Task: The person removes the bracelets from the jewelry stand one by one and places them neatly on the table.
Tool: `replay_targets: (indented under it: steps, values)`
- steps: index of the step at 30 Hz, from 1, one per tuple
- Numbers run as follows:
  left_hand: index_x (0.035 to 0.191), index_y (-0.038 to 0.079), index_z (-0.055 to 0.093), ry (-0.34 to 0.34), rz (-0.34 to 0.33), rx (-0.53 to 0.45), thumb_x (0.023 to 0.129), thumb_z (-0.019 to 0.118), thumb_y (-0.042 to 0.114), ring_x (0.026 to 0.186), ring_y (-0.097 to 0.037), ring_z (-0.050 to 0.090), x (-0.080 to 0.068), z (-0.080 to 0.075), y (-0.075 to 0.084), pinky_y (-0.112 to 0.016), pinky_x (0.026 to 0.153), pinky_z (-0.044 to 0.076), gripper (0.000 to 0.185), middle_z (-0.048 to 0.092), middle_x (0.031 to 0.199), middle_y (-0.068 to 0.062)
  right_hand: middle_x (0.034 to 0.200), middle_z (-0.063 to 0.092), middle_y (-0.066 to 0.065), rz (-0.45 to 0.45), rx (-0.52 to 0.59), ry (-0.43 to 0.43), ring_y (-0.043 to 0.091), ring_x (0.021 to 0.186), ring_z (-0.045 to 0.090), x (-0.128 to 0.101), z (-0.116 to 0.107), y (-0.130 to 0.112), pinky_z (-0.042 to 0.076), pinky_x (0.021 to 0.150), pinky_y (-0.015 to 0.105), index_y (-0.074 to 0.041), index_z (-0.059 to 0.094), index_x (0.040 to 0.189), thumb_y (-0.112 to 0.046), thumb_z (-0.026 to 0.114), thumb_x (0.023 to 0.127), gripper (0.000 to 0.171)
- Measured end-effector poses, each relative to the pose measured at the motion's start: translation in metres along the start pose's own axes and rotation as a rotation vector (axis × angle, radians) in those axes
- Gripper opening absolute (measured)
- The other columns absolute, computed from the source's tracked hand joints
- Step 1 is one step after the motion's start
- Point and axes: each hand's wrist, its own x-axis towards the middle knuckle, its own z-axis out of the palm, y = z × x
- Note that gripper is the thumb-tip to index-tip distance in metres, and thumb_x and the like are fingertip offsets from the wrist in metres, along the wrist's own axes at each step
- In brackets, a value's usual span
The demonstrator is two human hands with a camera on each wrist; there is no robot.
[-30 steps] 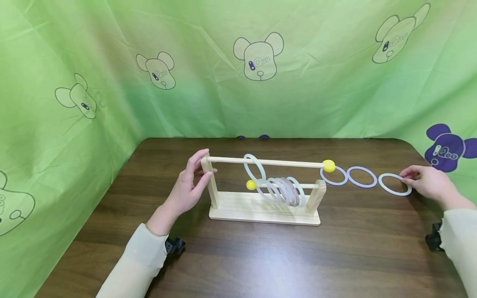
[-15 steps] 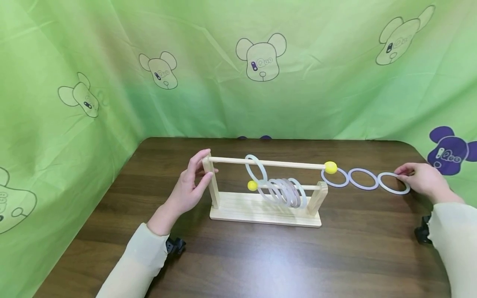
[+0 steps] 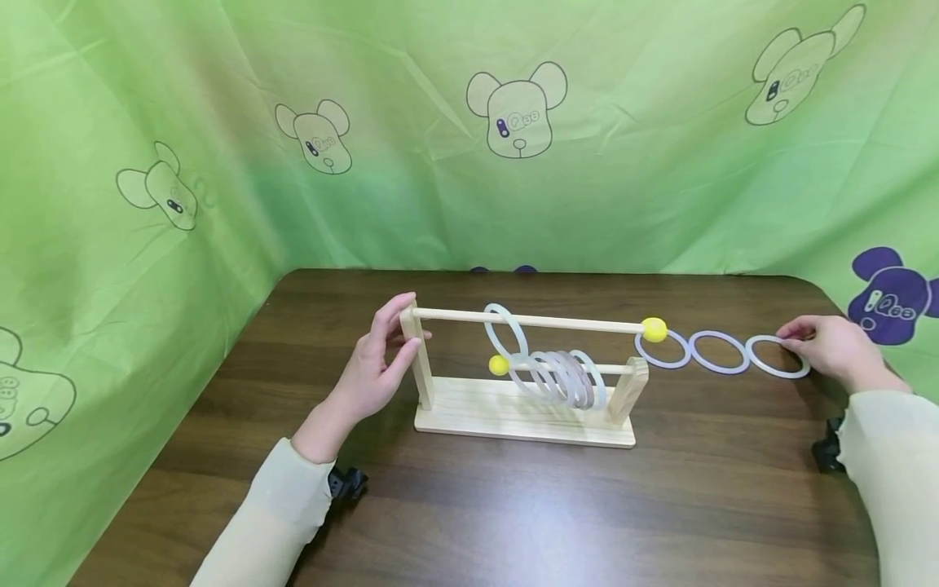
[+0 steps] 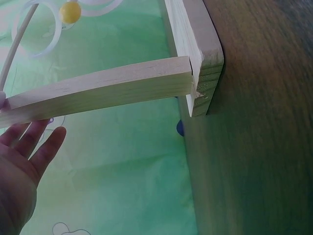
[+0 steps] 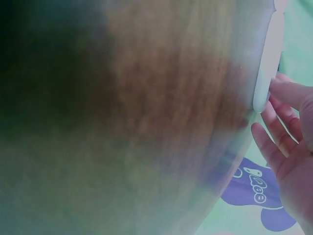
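A pale wooden stand (image 3: 469, 414) has an upper rod (image 3: 579, 324) and a lower rod, each tipped with a yellow ball (image 3: 654, 330). My left hand (image 3: 374, 367) grips the left upright post (image 4: 107, 89) near its top, thumb in front and fingers behind. One pale ring (image 3: 498, 307) hangs on the upper rod; several translucent rings (image 3: 565, 381) bunch on the lower rod. Far right, my right hand (image 3: 844, 350) pinches the edge of a whitish ring (image 5: 268, 63) between thumb and fingers. That ring lies in line with two lilac rings (image 3: 722, 372).
The dark wood table (image 3: 367, 505) has rounded far corners. Green cloth (image 3: 411, 196) printed with bear heads hangs behind and to the left. The upper rod's ball overlaps the leftmost lilac ring in the head view. A black wrist camera (image 3: 346, 484) sits by the left sleeve.
The right hand and forearm have shifted slightly left while keeping to the whitish ring's edge. The view has shifted a little. The left hand stays on the post.
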Motion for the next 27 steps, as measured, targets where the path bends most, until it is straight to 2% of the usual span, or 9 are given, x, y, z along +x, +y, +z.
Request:
replay_targets:
  steps: [5,11,15,19,22,27]
  values:
    - [0.142,0.005,0.029,0.009,0.002,-0.004,0.091,0.056,-0.012,0.093,-0.033,0.066,-0.001,0.0,0.001,-0.043,0.081,0.053,0.059,0.063,0.105,-0.023,0.082,0.066,0.022,-0.006,0.007,0.042,0.017,0.067,0.054,0.001,-0.006,-0.005,0.037,0.058,0.035,0.005,0.066,0.095,-0.007,0.065,0.09,0.013]
    - [0.143,0.006,0.029,0.016,0.008,-0.005,0.092,0.056,-0.012,0.094,-0.026,0.067,0.0,-0.001,0.001,-0.048,0.079,0.053,0.06,0.063,0.104,-0.021,0.083,0.068,0.02,-0.01,0.058,0.081,-0.009,0.064,0.047,-0.001,-0.014,-0.019,0.037,0.059,0.028,0.007,0.065,0.104,-0.01,0.065,0.092,0.021]
    - [0.142,0.005,0.029,0.009,0.005,-0.005,0.092,0.056,-0.012,0.095,-0.027,0.066,0.0,-0.001,0.002,-0.047,0.079,0.053,0.06,0.063,0.104,-0.021,0.084,0.069,0.016,-0.017,0.108,0.09,-0.013,0.065,0.046,-0.006,-0.018,-0.036,0.038,0.057,0.021,0.006,0.063,0.108,-0.016,0.066,0.093,0.027]
    - [0.142,0.004,0.028,0.002,-0.002,-0.01,0.092,0.056,-0.012,0.094,-0.033,0.066,0.0,0.0,0.003,-0.043,0.081,0.053,0.059,0.063,0.105,-0.022,0.079,0.069,-0.004,-0.043,0.163,0.136,-0.014,0.067,0.049,-0.012,-0.02,-0.056,0.038,0.059,0.014,0.004,0.064,0.108,-0.016,0.069,0.091,0.026]
    - [0.142,0.005,0.028,-0.002,-0.006,-0.019,0.092,0.055,-0.011,0.093,-0.036,0.066,0.0,0.0,0.003,-0.043,0.081,0.053,0.059,0.062,0.106,-0.021,0.077,0.062,-0.023,-0.04,0.209,0.167,-0.016,0.068,0.05,-0.019,-0.023,-0.075,0.038,0.059,0.013,0.002,0.064,0.107,-0.018,0.07,0.091,0.026]
    - [0.143,0.006,0.028,-0.009,0.005,-0.013,0.092,0.055,-0.012,0.093,-0.035,0.066,0.001,0.0,0.002,-0.043,0.08,0.054,0.06,0.062,0.105,-0.022,0.079,0.057,-0.036,-0.038,0.331,0.237,-0.016,0.069,0.053,-0.035,-0.028,-0.112,0.04,0.055,0.012,-0.004,0.066,0.106,-0.015,0.071,0.09,0.021]
